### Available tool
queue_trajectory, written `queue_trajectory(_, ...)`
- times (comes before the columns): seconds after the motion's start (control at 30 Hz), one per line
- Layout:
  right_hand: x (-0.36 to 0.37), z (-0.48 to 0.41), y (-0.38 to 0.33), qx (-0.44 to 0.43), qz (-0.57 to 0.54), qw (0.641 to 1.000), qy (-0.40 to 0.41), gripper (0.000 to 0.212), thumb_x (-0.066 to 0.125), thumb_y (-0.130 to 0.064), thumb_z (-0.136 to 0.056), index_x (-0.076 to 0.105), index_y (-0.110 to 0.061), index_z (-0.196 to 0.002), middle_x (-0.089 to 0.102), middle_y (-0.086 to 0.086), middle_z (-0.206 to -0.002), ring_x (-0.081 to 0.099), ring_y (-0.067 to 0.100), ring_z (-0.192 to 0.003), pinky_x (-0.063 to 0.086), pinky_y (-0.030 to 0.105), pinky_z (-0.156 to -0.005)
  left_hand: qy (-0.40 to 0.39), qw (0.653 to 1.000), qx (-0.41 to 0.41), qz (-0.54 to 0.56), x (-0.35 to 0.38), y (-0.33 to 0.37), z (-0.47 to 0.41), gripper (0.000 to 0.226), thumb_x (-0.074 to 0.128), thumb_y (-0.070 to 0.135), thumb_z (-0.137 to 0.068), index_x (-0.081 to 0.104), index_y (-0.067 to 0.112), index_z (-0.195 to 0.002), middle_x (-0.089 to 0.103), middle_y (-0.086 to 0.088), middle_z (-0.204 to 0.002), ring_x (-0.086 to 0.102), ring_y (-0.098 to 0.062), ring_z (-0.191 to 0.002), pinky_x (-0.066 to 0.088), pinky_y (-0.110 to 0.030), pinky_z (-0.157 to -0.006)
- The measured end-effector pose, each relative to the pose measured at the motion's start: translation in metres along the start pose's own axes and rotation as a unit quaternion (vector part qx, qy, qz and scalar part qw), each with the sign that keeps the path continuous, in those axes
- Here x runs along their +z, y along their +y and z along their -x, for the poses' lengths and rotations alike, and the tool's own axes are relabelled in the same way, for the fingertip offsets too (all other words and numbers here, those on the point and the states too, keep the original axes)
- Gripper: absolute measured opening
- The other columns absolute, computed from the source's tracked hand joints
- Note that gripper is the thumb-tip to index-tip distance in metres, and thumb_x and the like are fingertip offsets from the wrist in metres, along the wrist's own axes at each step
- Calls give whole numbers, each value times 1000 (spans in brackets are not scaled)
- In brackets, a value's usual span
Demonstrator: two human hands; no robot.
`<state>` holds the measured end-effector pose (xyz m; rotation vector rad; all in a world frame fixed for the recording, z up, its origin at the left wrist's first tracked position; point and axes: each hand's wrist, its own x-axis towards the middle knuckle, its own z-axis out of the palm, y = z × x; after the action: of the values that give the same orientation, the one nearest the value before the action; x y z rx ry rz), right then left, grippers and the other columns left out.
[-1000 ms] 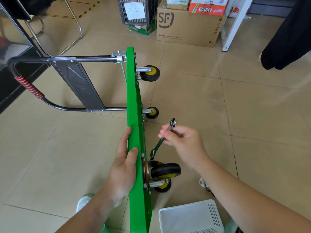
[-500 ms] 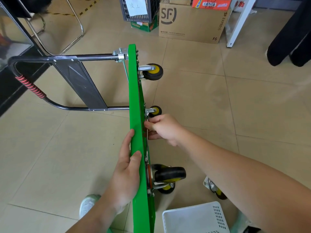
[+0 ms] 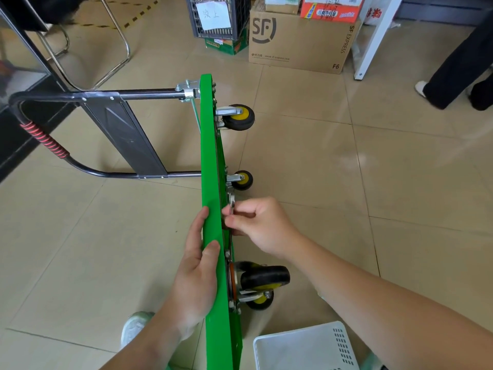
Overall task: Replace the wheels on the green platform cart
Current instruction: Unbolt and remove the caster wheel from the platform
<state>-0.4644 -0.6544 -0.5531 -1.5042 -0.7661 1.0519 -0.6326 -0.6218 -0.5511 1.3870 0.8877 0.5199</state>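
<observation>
Basket [image 3: 301,348] beside near end of cart [image 3: 210,182] — cardboard box [image 3: 298,41], crate [image 3: 236,14] well beyond

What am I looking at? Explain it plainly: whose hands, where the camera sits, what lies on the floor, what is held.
No machine here: a person works bare-handed, filmed by one camera worn on their head, looking down. The green platform cart stands on its edge on the tiled floor, its black handle out to the left and its wheels pointing right. The left hand grips the deck's edge to steady it. The right hand pinches a metal tool, probably a wrench, against the underside; its working end is hidden. A white basket sits nearby on the floor.
</observation>
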Motion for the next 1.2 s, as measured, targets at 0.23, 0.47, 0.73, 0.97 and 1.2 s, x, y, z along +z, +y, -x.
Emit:
queue_trajectory(0.23, 2, 71, 10, -37, -27, 999, 27, 37, 73, 6, -86, 80, -29, -96, 78, -12, -103, 72, 4, -104, 53, 16, -93, -2, 1000, -3, -13, -1, 0, 0, 57, 35, 12, -110, 33, 55, -148, 50, 8, -153, 49, -18, -140, 34, -49, -121)
queue_trajectory(0.47, -4, 73, 13, -67, -38, 993, 91, 32, 71, 8, -87, 80, -22, -95, 79, -4, -102, 72, 8, -104, 53, 18, -93, 16, 999, 8, -32, 1, 5, 3, 57, 36, 11, -110, 32, 50, -150, 44, 18, -154, 45, -7, -141, 31, -43, -124)
queue_trajectory(0.73, -30, 47, -6, -50, -112, 986, 110, 11, 76, -23, -84, 82, -27, -92, 79, 2, -102, 75, 18, -101, 61, 30, -84, 16, 999, 1, -28, 3, 7, 3, 57, 36, 12, -110, 32, 52, -150, 43, 26, -150, 45, -6, -140, 32, -42, -123)
queue_trajectory(0.97, -18, -15, -2, 65, -76, 992, 71, 12, 68, -4, -94, 75, -14, -95, 76, 7, -97, 77, 17, -83, 61, 27, -72, 17, 999, -4, -29, 2, 6, 3, 58, 36, 12, -110, 33, 55, -148, 44, 24, -151, 47, -5, -139, 33, -44, -122)
queue_trajectory(1.2, 0, -36, 5, 127, -31, 991, 37, 25, 69, -11, -96, 71, 3, -116, 74, 18, -110, 74, 31, -97, 63, 40, -83, 8, 1000, -9, -17, 1, 3, 1, 59, 36, 14, -110, 34, 64, -140, 43, 13, -156, 47, -19, -142, 35, -52, -120)
